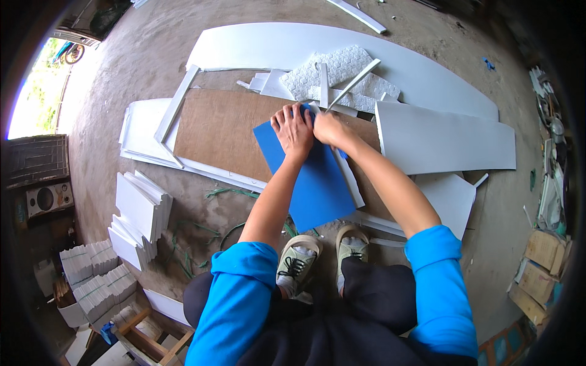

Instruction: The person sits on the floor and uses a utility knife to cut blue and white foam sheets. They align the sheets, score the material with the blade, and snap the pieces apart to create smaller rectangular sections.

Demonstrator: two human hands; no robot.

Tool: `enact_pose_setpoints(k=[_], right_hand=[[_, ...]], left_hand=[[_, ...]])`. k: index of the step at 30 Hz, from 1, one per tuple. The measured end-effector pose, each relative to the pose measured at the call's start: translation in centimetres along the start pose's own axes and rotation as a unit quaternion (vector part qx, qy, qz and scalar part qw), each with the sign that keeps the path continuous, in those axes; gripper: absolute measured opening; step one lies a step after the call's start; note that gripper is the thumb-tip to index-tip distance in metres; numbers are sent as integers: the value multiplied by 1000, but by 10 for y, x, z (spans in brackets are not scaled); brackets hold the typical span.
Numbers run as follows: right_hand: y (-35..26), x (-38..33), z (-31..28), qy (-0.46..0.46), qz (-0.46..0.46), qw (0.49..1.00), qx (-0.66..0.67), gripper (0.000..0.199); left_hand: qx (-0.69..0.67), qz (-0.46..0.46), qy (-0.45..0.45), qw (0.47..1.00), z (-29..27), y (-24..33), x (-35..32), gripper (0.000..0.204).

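1. The blue sheet point(308, 177) lay flat at the centre of the view, its upper part on the brown board point(220, 128) and its lower corner hanging past the board's edge, just above the person's shoes point(323, 259).
2. The left hand point(293, 129) pressed down on the sheet's upper edge, fingers spread flat and closed on nothing, so it held the sheet by weight alone.
3. The right hand point(329, 128) sat touching the left at 3 o'clock of it, curled around something at the sheet's top right corner; a small tool seemed likely, but the object was hidden, so I cannot tell what it gripped.
4. A narrow white strip point(349, 177) ran along the sheet's right edge toward 5 o'clock, seemingly serving as a straightedge.
5. Judged from this, the step in hand looked like the start of a cut or score along that edge; the next move would call for steady downward pressure from the left hand.
6. Further out, white panels point(445, 137) lay at 2 o'clock, embossed white offcuts point(339, 76) at 12 o'clock, and stacked white pieces point(140, 213) at 9 o'clock on the concrete floor point(122, 73).
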State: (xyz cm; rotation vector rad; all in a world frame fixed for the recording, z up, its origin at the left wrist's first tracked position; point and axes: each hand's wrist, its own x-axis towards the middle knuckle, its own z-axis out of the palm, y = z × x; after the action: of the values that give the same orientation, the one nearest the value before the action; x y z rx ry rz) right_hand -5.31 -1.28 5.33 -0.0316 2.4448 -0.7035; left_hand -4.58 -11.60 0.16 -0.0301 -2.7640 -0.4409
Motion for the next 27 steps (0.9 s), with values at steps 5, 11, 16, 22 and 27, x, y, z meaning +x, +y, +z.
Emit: enact_pose_setpoints(k=[5, 11, 16, 22, 27], right_hand=[[62, -131, 61, 3, -7, 1000, -24, 19], [58, -169, 45, -87, 61, 994, -35, 27], [45, -131, 8, -131, 37, 985, -108, 28], [16, -35, -21, 130, -76, 987, -50, 28], [13, 16, -1, 161, -87, 979, -93, 26]], left_hand=[[3, -8, -6, 1000, -4, 1, -2, 30], [2, -1, -4, 1000, -4, 4, -3, 29], [0, 4, 13, 1000, -5, 3, -1, 29], [5, -11, 1, 1000, -5, 0, -3, 30], [-5, -9, 8, 1000, -2, 3, -1, 29]])
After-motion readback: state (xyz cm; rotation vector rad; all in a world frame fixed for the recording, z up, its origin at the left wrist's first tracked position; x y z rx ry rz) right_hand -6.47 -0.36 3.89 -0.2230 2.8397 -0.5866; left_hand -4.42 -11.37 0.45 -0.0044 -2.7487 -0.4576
